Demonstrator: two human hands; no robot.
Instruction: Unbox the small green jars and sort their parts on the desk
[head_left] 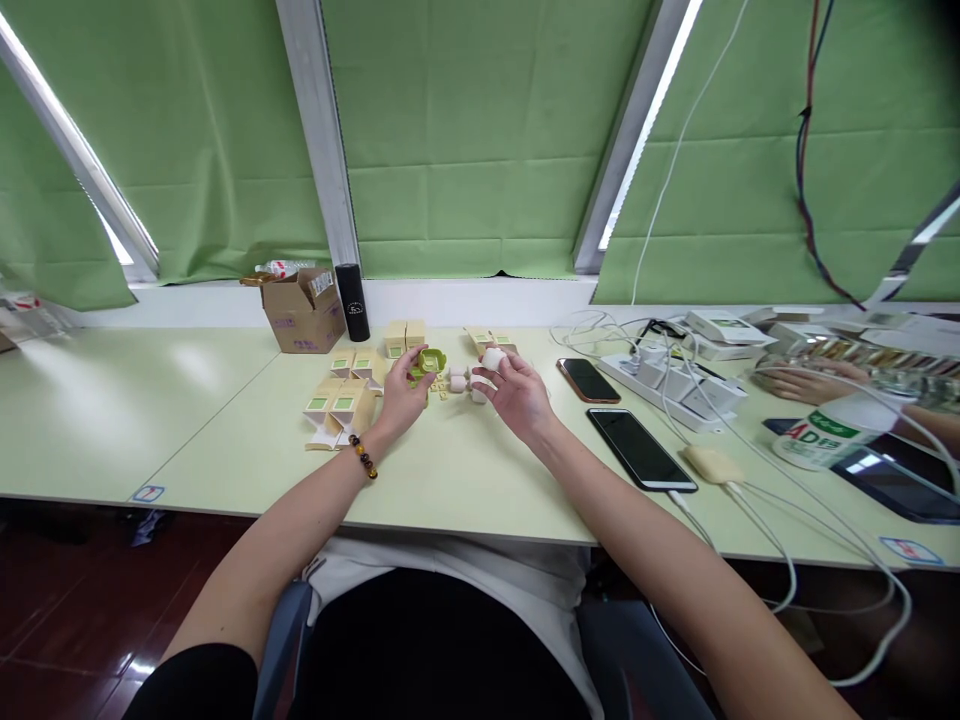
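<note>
My left hand is closed on a small green cover with an opening in its face, gripped between thumb and fingers. In my right hand a small white rounded block is pinched by the fingertips. Between the hands, a white block lies on the table, with another partly hidden by the right hand. Tiny yellow pieces lie beside them. Left of my left hand stand several cream boxes with green panels.
More cream boxes stand behind. A cardboard box and black cylinder sit near the sill. To the right are two phones, a loaded power strip, cables, and a white bottle. Another person's hand rests beyond it.
</note>
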